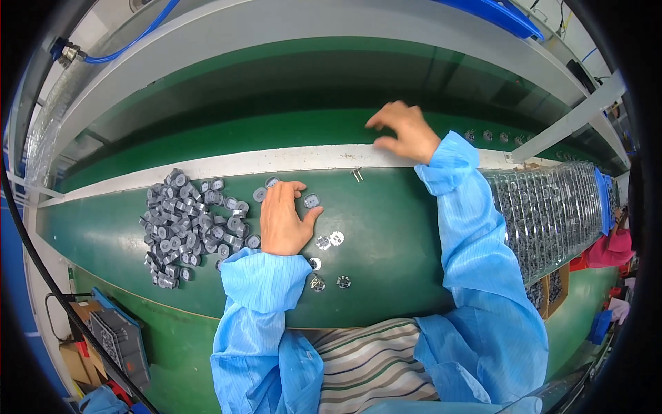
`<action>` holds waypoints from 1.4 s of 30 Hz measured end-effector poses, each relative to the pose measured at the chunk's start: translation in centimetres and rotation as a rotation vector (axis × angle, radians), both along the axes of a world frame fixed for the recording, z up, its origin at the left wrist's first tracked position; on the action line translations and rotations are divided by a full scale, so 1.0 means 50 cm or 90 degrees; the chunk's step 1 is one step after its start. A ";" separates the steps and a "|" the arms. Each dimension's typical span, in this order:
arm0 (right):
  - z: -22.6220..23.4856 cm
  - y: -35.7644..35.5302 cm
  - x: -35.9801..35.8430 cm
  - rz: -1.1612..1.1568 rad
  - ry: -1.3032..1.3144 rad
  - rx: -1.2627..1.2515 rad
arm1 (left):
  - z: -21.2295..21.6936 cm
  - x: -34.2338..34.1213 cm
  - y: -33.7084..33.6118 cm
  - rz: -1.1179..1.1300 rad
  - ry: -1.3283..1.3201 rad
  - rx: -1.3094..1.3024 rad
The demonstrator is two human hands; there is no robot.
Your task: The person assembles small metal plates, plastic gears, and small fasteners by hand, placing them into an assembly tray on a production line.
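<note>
My left hand [286, 217] rests palm down on the green bench, thumb and fingers apart. One small grey round plastic part [312, 201] lies between its thumb and forefinger, apparently not gripped. Another grey part shows at its fingertips, partly covered. Beside this hand spreads a heap of the same grey parts [176, 224]. My right hand [407, 132] reaches over the white rail [276, 160] toward the dark green belt [241, 129], fingers curved and thumb apart, with nothing visible in it. Small round circuit pieces [323, 242] and white discs [336, 238] lie near me.
Two thin metal pins [356, 174] lie against the rail. Clear plastic trays [545, 214] filled with small parts stand at the right. Small pieces [487, 136] sit in a row on the belt. A slanted grey post [572, 121] rises at the right.
</note>
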State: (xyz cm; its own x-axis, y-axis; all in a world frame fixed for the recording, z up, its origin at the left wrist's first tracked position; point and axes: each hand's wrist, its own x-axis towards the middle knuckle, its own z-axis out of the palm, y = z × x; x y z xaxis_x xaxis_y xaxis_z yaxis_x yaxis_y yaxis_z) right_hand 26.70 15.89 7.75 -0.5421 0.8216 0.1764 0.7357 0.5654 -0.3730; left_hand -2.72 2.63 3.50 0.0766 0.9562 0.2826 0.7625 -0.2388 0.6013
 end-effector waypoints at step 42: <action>-0.069 -0.131 -0.197 0.165 0.243 -0.127 | -0.016 0.014 0.003 -0.053 -0.008 -0.003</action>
